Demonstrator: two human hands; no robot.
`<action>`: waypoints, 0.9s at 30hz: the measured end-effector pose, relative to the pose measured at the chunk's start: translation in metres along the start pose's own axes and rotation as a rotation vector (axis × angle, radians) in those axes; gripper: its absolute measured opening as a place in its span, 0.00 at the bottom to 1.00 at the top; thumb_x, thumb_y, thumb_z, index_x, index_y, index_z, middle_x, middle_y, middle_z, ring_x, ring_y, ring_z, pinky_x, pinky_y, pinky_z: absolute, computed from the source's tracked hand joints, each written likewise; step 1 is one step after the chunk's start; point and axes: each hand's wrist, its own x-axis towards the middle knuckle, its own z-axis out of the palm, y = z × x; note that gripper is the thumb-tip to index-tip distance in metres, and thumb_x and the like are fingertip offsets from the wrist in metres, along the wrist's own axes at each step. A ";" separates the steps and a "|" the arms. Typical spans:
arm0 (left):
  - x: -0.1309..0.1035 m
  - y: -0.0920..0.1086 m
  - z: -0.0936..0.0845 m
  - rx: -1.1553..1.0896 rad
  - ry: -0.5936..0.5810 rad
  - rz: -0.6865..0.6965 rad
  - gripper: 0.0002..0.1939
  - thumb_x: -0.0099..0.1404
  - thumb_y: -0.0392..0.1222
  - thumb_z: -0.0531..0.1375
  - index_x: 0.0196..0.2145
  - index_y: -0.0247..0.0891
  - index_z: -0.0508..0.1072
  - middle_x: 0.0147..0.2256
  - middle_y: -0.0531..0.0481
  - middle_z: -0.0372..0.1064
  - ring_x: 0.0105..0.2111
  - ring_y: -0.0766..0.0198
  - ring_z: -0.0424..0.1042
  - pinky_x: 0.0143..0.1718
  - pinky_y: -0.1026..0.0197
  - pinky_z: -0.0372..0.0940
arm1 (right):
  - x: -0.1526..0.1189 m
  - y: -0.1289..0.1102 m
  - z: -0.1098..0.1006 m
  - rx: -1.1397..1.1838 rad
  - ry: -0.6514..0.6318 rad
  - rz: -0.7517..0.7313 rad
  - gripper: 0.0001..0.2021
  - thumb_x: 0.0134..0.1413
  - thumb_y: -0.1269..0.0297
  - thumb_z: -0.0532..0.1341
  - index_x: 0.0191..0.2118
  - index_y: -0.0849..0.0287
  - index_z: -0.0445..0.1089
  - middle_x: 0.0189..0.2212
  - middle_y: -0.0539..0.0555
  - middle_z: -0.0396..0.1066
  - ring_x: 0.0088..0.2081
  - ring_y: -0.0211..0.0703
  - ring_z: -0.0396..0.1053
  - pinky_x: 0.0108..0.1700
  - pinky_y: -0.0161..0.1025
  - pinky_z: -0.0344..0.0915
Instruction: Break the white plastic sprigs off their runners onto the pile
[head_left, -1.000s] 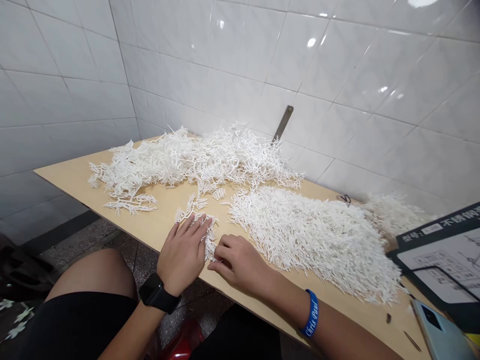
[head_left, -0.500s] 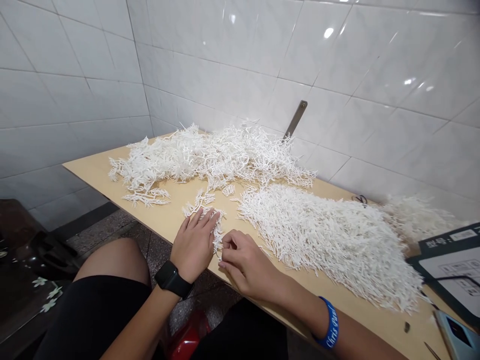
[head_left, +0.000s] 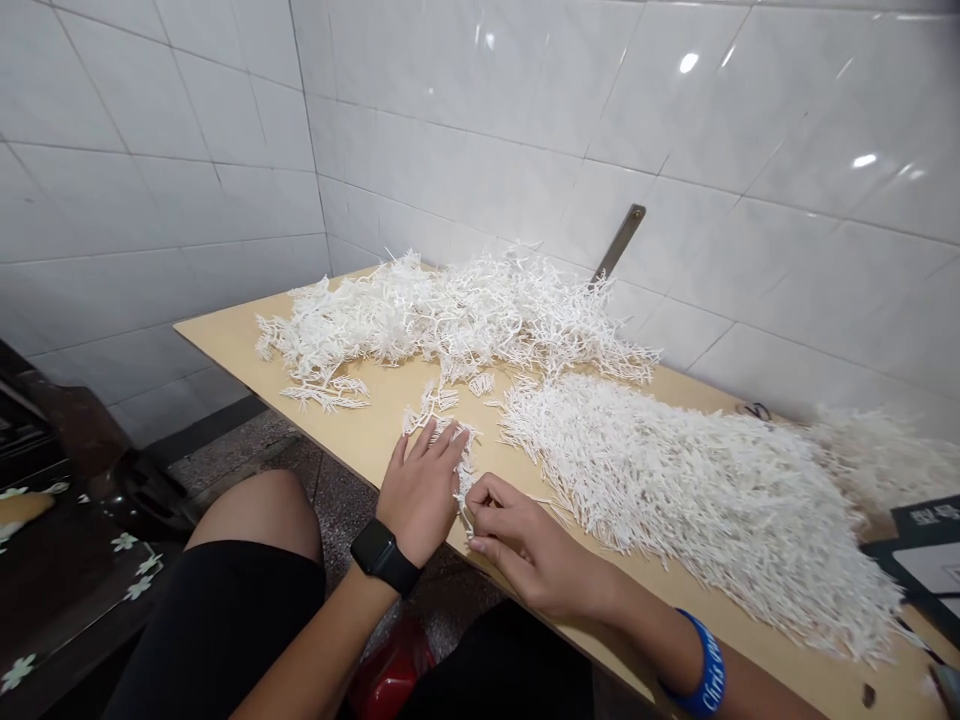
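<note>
A white, branching, twig-like piece [head_left: 435, 402] lies on the board near its front edge. My left hand [head_left: 421, 488] rests flat over it, fingers stretched and a little spread, hiding its middle. Just to the right, my right hand [head_left: 536, 545] is closed in a pinch at the piece's near end, by the board's edge. Thumb and forefinger partly cover what they grip. Behind both hands spreads a loose heap of similar white branched pieces [head_left: 450, 310]. To the right of my right hand is a dense pile of short white pieces [head_left: 675, 470].
The wooden board [head_left: 225, 335] meets a tiled wall [head_left: 465, 180]. A metal strip [head_left: 619, 243] leans there behind the heap. At the right lie a dark green printed item [head_left: 919, 545] and a paler pile [head_left: 892, 450]. Something red [head_left: 394, 670] is on the floor below.
The camera has turned slightly left, so everything sits farther right in view. Both hands keep nearly the same pose on the white branched piece.
</note>
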 end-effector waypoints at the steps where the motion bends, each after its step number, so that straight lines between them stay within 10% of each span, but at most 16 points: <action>1: 0.000 0.000 0.001 -0.004 0.004 0.000 0.27 0.68 0.33 0.49 0.63 0.45 0.60 0.65 0.55 0.56 0.67 0.53 0.50 0.64 0.42 0.51 | 0.000 0.000 0.000 -0.028 -0.008 -0.001 0.12 0.61 0.75 0.53 0.27 0.57 0.52 0.34 0.53 0.58 0.38 0.42 0.59 0.42 0.40 0.60; 8: 0.001 0.001 0.007 -0.045 0.078 0.005 0.26 0.67 0.34 0.50 0.62 0.44 0.62 0.64 0.54 0.58 0.66 0.53 0.52 0.64 0.42 0.52 | -0.005 0.021 -0.013 -0.504 0.036 0.015 0.07 0.62 0.71 0.57 0.31 0.59 0.64 0.38 0.56 0.64 0.39 0.45 0.61 0.41 0.44 0.58; 15: -0.001 0.001 0.007 -0.083 0.142 0.007 0.25 0.68 0.34 0.49 0.62 0.43 0.64 0.63 0.52 0.61 0.65 0.51 0.54 0.64 0.42 0.52 | -0.007 0.031 -0.014 -0.467 -0.003 0.066 0.07 0.60 0.64 0.62 0.44 0.58 0.68 0.45 0.58 0.67 0.45 0.47 0.65 0.47 0.44 0.63; 27: -0.002 0.001 0.008 -0.073 0.138 0.015 0.25 0.70 0.35 0.48 0.63 0.43 0.62 0.64 0.53 0.60 0.65 0.52 0.53 0.63 0.42 0.52 | -0.007 0.032 -0.001 -0.554 -0.021 0.101 0.12 0.65 0.62 0.58 0.30 0.60 0.67 0.33 0.55 0.68 0.36 0.45 0.63 0.39 0.41 0.59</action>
